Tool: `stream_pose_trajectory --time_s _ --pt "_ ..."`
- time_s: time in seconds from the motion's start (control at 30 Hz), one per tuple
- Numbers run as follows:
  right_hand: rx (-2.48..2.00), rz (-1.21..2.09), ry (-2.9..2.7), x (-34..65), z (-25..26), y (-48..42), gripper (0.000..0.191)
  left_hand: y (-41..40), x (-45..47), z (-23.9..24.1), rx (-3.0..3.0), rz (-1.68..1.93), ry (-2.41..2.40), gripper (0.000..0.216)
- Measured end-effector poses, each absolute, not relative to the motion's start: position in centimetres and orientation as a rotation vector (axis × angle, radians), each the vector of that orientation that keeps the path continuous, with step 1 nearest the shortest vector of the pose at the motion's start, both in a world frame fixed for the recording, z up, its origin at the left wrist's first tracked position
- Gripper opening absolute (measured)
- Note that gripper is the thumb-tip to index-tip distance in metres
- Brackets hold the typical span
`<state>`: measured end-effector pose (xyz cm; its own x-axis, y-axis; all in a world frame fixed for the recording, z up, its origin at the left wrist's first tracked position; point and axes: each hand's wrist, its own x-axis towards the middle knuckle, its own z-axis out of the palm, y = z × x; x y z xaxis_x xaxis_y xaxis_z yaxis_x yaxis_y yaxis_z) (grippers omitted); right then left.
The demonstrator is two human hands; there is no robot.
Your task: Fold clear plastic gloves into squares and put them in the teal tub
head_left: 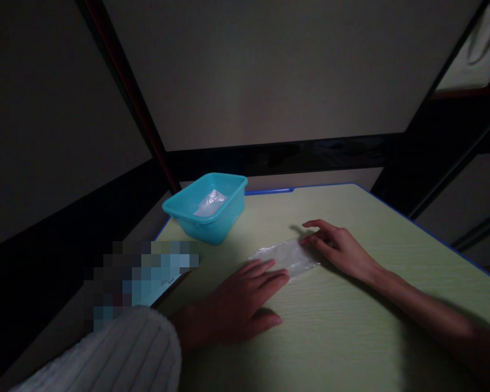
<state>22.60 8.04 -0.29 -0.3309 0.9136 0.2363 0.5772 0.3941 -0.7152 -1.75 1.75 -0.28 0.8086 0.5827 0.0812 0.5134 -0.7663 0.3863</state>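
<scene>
A flat, clear plastic bag lies on the pale green tabletop between my two hands. My left hand rests palm down, fingers spread, with its fingertips on the near left part of the bag. At the bag's right end is my right hand. Its fingers are apart and loosely bent, and the lower fingertips touch the bag's edge while one finger lifts above the table. Neither hand visibly grips anything.
A turquoise plastic basin stands at the table's back left, with clear plastic bags inside. To the left, a blurred-out light blue item lies by my sleeve. Blue edging borders the table; a wall panel rises behind it.
</scene>
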Motion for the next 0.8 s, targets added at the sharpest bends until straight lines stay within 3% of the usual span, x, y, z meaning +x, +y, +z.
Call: stream_pose_trajectory --time_s 0.27,0.53,0.8 --pt "-1.245 0.748 -1.996 22.8 -0.6 8.2 0.027 1.7 -1.7 -0.3 2.712 0.298 0.843 0.053" --pt "-1.057 0.421 -2.46 23.3 0.3 7.8 0.031 2.4 -2.6 -0.2 2.829 0.357 0.869 0.036" --pt "-0.82 0.356 -2.637 23.8 1.0 7.5 0.028 3.0 -3.0 0.0 2.874 0.361 0.906 0.028"
